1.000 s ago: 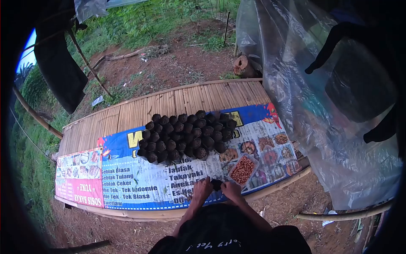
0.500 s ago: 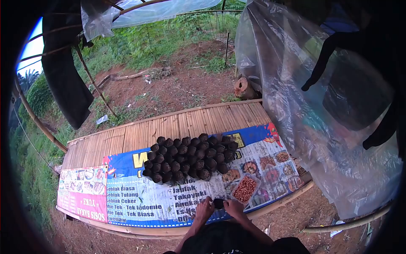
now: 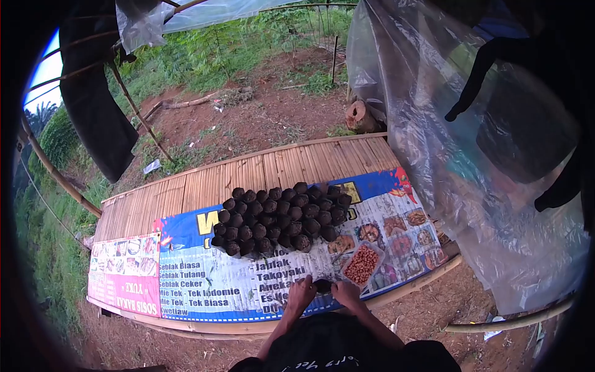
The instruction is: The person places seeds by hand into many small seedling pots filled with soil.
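Note:
At the front edge of the banner-covered bamboo table, a small black seedling bag [image 3: 322, 285] is between my two hands. My left hand [image 3: 301, 294] grips its left side with closed fingers. On the other side, my right hand [image 3: 345, 292] pinches the bag's edge; its fingertips are small and partly hidden. A clear plastic tub [image 3: 379, 259] of reddish-brown seeds sits just beyond my right hand. Farther back, many soil-filled black seedling bags [image 3: 279, 214] stand packed upright in a block.
The printed banner [image 3: 204, 297] covers the front of the bamboo-slat table [image 3: 248, 175]. A clear plastic sheet [image 3: 421, 124] hangs on the right, with dark cloth near it. Bamboo poles [image 3: 139, 111] and black cloth [image 3: 93, 111] stand left. A cut log [image 3: 359, 118] lies behind.
The view has shifted slightly, so the table appears a little higher. Both hands remain at the small black bag, which now looks slightly wider and flatter between them.

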A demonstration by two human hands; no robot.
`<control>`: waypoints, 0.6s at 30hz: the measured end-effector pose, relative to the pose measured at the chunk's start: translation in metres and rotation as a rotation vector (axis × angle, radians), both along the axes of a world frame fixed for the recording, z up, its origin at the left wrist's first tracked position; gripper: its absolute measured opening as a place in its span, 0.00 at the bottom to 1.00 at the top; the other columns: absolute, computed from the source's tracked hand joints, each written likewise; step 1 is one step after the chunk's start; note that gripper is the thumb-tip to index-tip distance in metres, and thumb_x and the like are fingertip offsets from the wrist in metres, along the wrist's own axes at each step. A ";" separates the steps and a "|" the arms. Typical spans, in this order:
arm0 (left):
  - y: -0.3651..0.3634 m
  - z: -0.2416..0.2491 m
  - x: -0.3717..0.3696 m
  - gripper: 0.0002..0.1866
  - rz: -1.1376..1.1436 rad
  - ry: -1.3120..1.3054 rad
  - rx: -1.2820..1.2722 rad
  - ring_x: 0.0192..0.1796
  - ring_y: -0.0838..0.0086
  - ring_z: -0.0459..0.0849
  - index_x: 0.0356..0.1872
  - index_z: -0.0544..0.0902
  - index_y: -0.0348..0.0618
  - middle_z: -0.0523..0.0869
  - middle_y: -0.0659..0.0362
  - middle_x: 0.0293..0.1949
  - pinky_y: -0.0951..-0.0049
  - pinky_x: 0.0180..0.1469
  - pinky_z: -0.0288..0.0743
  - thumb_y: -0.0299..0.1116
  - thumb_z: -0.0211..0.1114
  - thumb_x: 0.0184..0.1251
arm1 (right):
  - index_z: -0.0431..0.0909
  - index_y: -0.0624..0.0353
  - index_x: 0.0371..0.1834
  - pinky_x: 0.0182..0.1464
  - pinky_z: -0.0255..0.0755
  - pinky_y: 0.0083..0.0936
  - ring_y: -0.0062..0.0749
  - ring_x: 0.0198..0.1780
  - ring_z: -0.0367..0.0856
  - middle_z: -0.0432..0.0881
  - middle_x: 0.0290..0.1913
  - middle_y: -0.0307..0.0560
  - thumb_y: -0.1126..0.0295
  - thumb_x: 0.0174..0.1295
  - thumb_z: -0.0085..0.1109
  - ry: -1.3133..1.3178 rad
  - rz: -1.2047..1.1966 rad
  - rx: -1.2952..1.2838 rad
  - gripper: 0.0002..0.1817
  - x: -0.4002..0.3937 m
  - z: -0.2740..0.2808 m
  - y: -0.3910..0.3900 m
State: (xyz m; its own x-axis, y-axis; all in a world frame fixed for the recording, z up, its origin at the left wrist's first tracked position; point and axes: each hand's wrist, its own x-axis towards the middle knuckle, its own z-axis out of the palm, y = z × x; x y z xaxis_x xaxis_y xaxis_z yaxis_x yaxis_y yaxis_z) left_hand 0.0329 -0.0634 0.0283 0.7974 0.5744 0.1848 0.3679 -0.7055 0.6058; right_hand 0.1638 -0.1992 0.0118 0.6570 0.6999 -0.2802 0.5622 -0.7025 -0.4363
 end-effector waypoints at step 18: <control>0.008 -0.004 0.004 0.13 0.034 -0.016 0.009 0.29 0.46 0.85 0.35 0.76 0.40 0.84 0.43 0.27 0.47 0.32 0.76 0.39 0.65 0.64 | 0.87 0.58 0.36 0.45 0.73 0.57 0.58 0.39 0.86 0.86 0.34 0.61 0.45 0.68 0.46 -0.084 0.097 -0.147 0.28 -0.013 0.014 0.000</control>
